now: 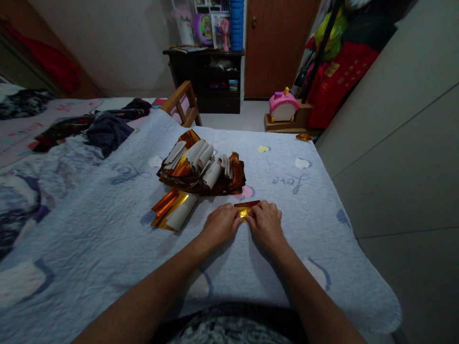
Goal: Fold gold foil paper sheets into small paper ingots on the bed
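Observation:
Between my two hands a small piece of gold foil paper [244, 212] lies on the bedspread, its shiny face up and its far edge darker. My left hand [223, 222] is closed on the left end, thumb pressing near the middle. On the right end my right hand [266, 222] is closed the same way, its thumb close to the other. Farther off to the left lies a heap of gold foil sheets [234, 174], many with whitish-grey patches. One loose foil sheet [181, 215] rests in front of that heap, left of my left hand.
The pale blue bedspread [301, 229] covers the bed under everything. At its far right corner sits a small folded gold piece [303, 137]. Crumpled dark clothes [109, 131] lie to the left. A light cabinet [405, 157] borders the right side, and a wooden chair [184, 102] stands beyond.

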### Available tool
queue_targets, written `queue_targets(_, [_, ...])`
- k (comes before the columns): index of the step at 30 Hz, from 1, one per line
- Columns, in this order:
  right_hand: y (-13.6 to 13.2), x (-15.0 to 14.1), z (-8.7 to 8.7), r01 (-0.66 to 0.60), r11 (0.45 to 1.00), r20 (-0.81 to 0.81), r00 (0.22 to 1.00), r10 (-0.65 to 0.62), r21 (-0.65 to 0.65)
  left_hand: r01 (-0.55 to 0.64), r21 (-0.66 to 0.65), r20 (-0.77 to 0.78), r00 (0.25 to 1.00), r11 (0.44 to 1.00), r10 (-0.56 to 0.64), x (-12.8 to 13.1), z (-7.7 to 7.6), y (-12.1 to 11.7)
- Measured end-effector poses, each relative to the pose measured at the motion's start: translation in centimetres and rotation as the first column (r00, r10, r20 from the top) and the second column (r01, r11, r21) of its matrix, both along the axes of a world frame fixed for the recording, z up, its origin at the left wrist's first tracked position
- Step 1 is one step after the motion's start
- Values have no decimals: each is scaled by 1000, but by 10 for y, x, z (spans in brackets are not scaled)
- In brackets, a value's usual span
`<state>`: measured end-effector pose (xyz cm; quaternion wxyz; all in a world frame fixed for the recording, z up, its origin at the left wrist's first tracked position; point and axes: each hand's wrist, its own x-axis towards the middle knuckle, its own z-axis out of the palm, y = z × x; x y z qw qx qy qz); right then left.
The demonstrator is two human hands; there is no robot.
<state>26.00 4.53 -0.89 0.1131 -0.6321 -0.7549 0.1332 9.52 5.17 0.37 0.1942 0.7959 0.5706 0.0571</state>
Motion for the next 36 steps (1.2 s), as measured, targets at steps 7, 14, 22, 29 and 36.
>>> queue_targets(7, [1,-2,3,14,1000,20,1000,-13,-28,-12,2,-104,995,1000,12,7,6,-4])
queue_targets(14, [0,-4,2,14,1000,61,998,-14,-11,-52,-11,-163,985,999,50,10,5,-6])
queue_targets(22, [0,-4,2,20,1000,51,999,-20,-6,-67,10,-160,985,998,67,12,5,-9])
queue_targets(29, [-1,-3,3,18,1000,35,999,-18,-5,-150,164,-138,975,975,173,13,-4,-20])
queue_targets(36, [-3,-5,1,69,997,6,998,-69,24,-248,153,-52,965,956,259,13,-13,-23])
